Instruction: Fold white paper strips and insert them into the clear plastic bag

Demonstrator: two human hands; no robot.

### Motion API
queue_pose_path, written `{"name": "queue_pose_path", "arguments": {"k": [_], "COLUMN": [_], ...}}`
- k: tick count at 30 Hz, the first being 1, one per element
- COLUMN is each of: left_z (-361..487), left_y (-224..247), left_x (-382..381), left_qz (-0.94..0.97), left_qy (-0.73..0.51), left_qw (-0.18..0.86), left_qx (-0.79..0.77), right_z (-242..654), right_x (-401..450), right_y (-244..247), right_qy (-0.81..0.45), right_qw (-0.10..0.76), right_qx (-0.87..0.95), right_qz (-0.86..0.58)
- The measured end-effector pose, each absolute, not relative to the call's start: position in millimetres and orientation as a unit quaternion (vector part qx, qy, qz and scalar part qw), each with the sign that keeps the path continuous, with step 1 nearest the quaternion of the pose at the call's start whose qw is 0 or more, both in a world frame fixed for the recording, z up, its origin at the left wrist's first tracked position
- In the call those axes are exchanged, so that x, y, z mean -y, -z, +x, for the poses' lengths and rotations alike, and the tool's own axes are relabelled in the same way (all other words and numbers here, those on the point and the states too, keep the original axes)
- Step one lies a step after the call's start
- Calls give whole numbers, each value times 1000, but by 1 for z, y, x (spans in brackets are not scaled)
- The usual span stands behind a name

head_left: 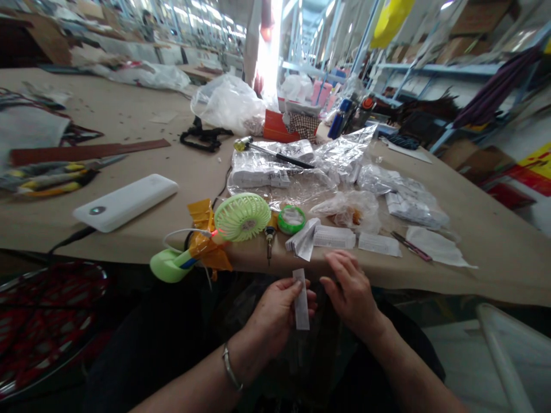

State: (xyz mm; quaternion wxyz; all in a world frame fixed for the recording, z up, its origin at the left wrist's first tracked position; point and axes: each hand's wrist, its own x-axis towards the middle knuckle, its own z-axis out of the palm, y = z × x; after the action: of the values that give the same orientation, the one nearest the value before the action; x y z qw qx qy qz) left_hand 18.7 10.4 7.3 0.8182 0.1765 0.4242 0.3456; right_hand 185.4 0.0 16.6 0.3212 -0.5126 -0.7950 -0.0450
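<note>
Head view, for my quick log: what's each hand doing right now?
Left hand: closed, holding a white paper strip.
Right hand: fingers curled; cannot tell whether it holds anything.

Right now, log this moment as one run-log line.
left hand: holds white paper strip | right hand: beside it, nothing visible held | nearby: folded paper

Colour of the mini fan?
The fan is pale lime green; the head view shows it best.

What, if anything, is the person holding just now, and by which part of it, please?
The left hand pinches a narrow white strip between thumb and fingers, around its upper half. The right hand appears to hold nothing.
</note>
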Motion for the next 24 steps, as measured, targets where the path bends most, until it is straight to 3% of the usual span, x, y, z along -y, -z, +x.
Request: {"name": "queue_pose_path", "arguments": {"k": [6, 9, 18, 24], "left_z": [15, 13, 9, 7], "left_y": [-2, -4, -17, -16], "left_x": [-7, -6, -10, -11], "left_qz": [195, 197, 195, 173], "left_qy": [-321, -314, -281, -303], "left_qw": [812, 813, 841, 880], "left_qx": [-448, -450, -419, -322], "right_z": [191, 194, 200, 167], "right_x": [-23, -19, -3, 23], "right_y": [-18, -12, -9, -11], "right_qy": [120, 121, 10, -60], "right_qw": [194, 224, 439, 362], "right_qx": [765, 771, 752, 862], "right_qz": [-602, -584, -491, -349]}}
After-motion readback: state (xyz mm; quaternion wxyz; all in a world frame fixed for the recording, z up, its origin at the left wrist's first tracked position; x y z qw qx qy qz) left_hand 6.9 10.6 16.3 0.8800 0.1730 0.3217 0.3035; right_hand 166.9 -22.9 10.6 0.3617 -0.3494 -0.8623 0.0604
